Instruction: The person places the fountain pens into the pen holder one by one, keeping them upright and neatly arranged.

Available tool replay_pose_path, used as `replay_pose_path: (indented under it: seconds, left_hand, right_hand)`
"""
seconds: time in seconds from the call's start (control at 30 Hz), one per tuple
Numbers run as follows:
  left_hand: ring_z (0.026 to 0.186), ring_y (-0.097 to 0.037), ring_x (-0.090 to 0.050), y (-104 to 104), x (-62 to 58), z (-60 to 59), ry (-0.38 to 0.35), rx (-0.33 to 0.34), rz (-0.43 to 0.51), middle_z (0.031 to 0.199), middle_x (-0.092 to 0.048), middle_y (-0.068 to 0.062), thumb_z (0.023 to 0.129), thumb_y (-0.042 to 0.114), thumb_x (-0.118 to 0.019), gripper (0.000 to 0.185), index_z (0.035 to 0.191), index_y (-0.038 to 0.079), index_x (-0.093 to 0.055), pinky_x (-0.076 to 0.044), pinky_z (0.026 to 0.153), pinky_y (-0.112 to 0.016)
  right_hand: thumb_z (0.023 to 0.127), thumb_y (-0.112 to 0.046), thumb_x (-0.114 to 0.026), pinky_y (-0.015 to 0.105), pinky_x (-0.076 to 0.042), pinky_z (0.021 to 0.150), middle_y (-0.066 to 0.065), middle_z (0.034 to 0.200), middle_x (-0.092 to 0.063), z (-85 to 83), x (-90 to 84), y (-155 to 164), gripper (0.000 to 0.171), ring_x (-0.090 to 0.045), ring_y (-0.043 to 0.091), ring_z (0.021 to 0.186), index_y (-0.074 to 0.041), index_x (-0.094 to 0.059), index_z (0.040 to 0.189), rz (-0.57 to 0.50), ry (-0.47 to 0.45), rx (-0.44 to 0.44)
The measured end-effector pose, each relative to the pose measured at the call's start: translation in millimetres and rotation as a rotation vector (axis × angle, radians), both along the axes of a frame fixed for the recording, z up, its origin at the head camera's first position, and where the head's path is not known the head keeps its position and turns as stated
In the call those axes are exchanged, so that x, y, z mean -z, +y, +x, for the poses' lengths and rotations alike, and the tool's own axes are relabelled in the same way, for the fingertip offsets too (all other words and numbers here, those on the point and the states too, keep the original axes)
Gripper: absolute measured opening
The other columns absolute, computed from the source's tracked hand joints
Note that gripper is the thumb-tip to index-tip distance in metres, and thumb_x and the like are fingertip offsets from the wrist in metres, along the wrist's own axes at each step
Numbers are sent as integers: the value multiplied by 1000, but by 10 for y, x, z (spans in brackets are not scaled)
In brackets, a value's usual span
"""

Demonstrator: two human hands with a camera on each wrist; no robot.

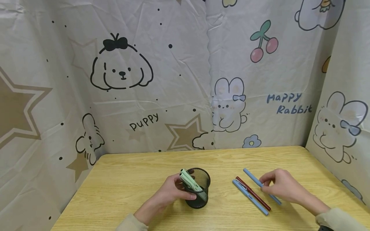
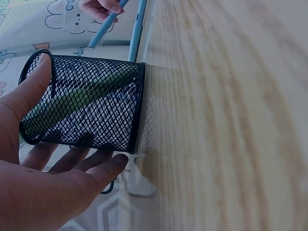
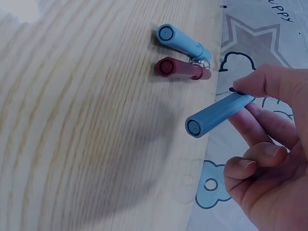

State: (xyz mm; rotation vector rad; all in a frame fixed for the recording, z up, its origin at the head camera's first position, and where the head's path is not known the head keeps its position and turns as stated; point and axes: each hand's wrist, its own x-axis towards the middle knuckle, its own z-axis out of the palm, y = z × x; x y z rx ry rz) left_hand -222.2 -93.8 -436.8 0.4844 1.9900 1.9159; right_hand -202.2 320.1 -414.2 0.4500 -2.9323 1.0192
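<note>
A black mesh pen holder (image 1: pixel 200 202) stands upright on the table, with two light green pens (image 1: pixel 189 180) leaning inside it. My left hand (image 1: pixel 172 190) grips the holder from the left, thumb at the rim and fingers round the far side. In the left wrist view green shows through the mesh (image 2: pixel 91 101). To the right, my right hand (image 1: pixel 284 186) pinches a blue pen (image 1: pixel 251 175) between thumb and fingers; the right wrist view has this pen (image 3: pixel 216 115) raised off the tabletop. Beside it lie a dark red pen (image 1: pixel 255 195) and another blue pen (image 1: pixel 254 201), close together and nearly parallel.
The light wooden table (image 1: pixel 138 179) ends at a cloth backdrop (image 1: pixel 179 89) printed with cartoon animals, stars and lettering. More of this cloth hangs along the left and right sides.
</note>
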Motion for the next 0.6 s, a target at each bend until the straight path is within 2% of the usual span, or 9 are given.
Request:
replay_pose_path:
  seconds: [0.17,0.33,0.6]
  left_hand:
    - [119,-27,-66,2,1,-3,0,-1,4,138,-65,-19,77,-2,-91,74,145,3,-61,-49,106,-40]
    - [122,-28,-65,-1,-5,-9,3,4,1,143,-62,-18,78,-1,-91,77,148,5,-60,-48,108,-41]
    - [120,-28,-66,0,-6,-4,2,0,-13,140,-64,-18,78,-1,-92,77,148,5,-60,-48,108,-41]
  right_hand:
    - [80,-10,-83,26,-38,58,-8,77,-66,14,-30,-62,18,-49,11,68,-7,-81,98,-16,16,8]
    - [80,-10,-84,26,-35,57,-8,76,-66,17,-54,-129,17,-45,10,64,-8,-81,97,-33,42,12]
    - [81,-10,-86,26,-33,57,-8,76,-67,30,-72,-207,18,-45,11,64,-7,-81,98,-61,55,36]
